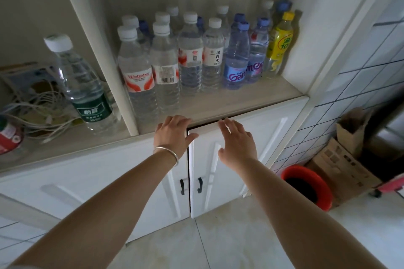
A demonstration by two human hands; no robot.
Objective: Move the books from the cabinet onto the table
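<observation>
Now two hands, left [172, 135] and right [237, 141], rest open-fingered, gripping nothing, on one white cabinet door [220, 170].

White cabinet [218, 159] below the bottle shelf, right door slightly ajar, left door shut.

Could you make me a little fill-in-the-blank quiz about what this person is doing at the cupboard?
1. The left hand wears a silver ____ on its wrist.
2. The right hand touches the top edge of the right cabinet door, which stands slightly ____.
3. On the floor to the right stands a ____ bin.
4. The shelf above the doors holds many plastic ____.

Missing words: bracelet; open; red; bottles
</observation>
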